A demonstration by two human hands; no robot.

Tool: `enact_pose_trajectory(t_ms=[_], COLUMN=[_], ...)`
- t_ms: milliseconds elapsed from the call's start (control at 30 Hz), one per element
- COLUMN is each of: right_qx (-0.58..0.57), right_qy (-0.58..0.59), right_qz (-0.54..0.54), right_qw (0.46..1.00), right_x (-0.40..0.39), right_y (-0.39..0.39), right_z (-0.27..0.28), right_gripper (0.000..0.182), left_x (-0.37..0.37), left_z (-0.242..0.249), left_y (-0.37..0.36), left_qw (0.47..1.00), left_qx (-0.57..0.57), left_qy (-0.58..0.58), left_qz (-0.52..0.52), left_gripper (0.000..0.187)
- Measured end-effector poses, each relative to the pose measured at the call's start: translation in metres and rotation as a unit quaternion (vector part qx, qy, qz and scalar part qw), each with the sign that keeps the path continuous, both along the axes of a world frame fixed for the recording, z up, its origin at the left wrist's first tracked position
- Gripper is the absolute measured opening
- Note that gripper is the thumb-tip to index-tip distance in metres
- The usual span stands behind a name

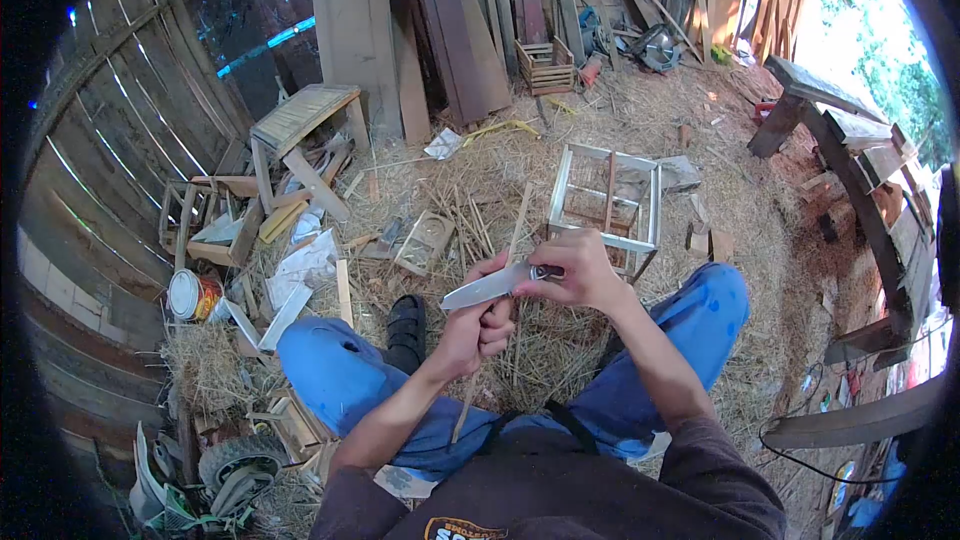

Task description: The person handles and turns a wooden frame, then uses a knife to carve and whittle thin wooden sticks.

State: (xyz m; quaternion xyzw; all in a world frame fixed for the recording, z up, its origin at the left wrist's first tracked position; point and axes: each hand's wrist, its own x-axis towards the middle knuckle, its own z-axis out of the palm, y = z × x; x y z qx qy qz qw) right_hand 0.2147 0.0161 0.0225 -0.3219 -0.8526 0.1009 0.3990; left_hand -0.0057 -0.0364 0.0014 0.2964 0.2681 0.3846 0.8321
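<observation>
My right hand (588, 275) is closed round the dark handle of a knife (485, 288), whose broad pale blade points left. The blade lies across a thin wooden stick (521, 220), over the fingers of my left hand (462, 342). That left hand is wrapped round the stick, which slants from beyond the knife down toward my lap. Part of the stick is hidden behind the blade and fingers.
A white-edged wooden frame (655, 205) stands ahead of my left-leaning stick, to the right. Straw and sticks cover the ground. At left are a small wooden table (305, 112) and a paint can (190, 295). Tall boards (445, 30) lean at the back; a bench (880, 200) stands right.
</observation>
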Motion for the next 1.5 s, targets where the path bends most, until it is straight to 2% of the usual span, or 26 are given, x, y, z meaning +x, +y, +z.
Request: enact_pose_trajectory(t_ms=[67,133,167,200,267,300,400,467,567,633,733,867,1067,1133,1300,1433,1500], right_qx=[0.042,-0.043,-0.044,-0.045,-0.042,-0.042,-0.041,-0.027,-0.036,-0.034,-0.075,-0.066,-0.042,-0.015,0.016,0.025,0.043], right_qy=[0.007,0.133,0.152,0.169,0.173,0.174,0.134,0.109,0.041,0.029,0.022,0.043,0.021,0.015,0.001,0.009,0.017], right_qz=[-0.023,-0.149,-0.258,-0.363,-0.363,-0.362,-0.219,-0.119,-0.045,-0.003,0.005,0.016,0.013,0.013,-0.039,-0.090,-0.126], right_qw=[0.999,0.979,0.953,0.915,0.915,0.915,0.966,0.986,0.997,0.999,0.997,0.997,0.999,1.000,0.999,0.996,0.991], right_x=[0.003,0.025,0.052,0.072,0.070,0.068,0.036,0.013,-0.005,-0.013,-0.013,-0.012,-0.004,-0.002,0.004,0.012,0.016], right_y=[0.002,0.018,0.036,0.049,0.039,0.033,0.006,0.002,-0.004,-0.004,-0.005,-0.004,-0.003,0.000,0.004,0.017,0.025], right_z=[-0.005,-0.010,-0.005,0.001,0.014,0.018,0.005,-0.003,-0.011,-0.015,-0.019,-0.011,-0.006,-0.009,-0.008,-0.011,-0.010], right_gripper=[0.030,0.028,0.027,0.026,0.027,0.027,0.025,0.025,0.025,0.025,0.026,0.029,0.032,0.034,0.034,0.033,0.034], left_x=[-0.002,0.000,0.004,0.013,0.024,0.024,0.003,-0.003,-0.001,0.004,0.005,0.001,0.010,0.011,0.006,0.006,0.002], left_z=[0.001,-0.009,-0.016,-0.021,-0.026,-0.016,-0.013,-0.008,-0.015,-0.011,-0.016,-0.015,-0.011,-0.011,-0.007,-0.003,-0.001], left_y=[-0.002,-0.016,-0.026,-0.032,-0.037,-0.026,-0.006,0.000,0.006,0.004,0.005,0.007,0.000,-0.001,-0.001,0.005,0.007], left_qw=[0.999,0.997,0.992,0.995,0.999,0.996,0.998,0.996,0.993,0.994,0.995,0.997,0.998,0.998,0.998,0.994,0.997], left_qx=[-0.026,0.002,0.014,0.005,-0.010,-0.027,0.001,0.005,-0.039,-0.034,-0.038,-0.033,-0.024,-0.025,-0.041,-0.061,-0.028], left_qy=[-0.029,0.057,0.099,0.071,0.023,0.077,-0.005,0.004,0.015,-0.005,-0.052,-0.072,0.020,0.011,-0.025,-0.012,-0.031], left_qz=[-0.006,-0.055,-0.080,-0.065,-0.037,0.022,0.060,0.094,0.112,0.108,0.072,0.022,0.059,0.059,0.046,0.089,0.070], left_gripper=[0.037,0.033,0.031,0.032,0.033,0.028,0.026,0.025,0.029,0.024,0.021,0.022,0.017,0.014,0.013,0.013,0.013])
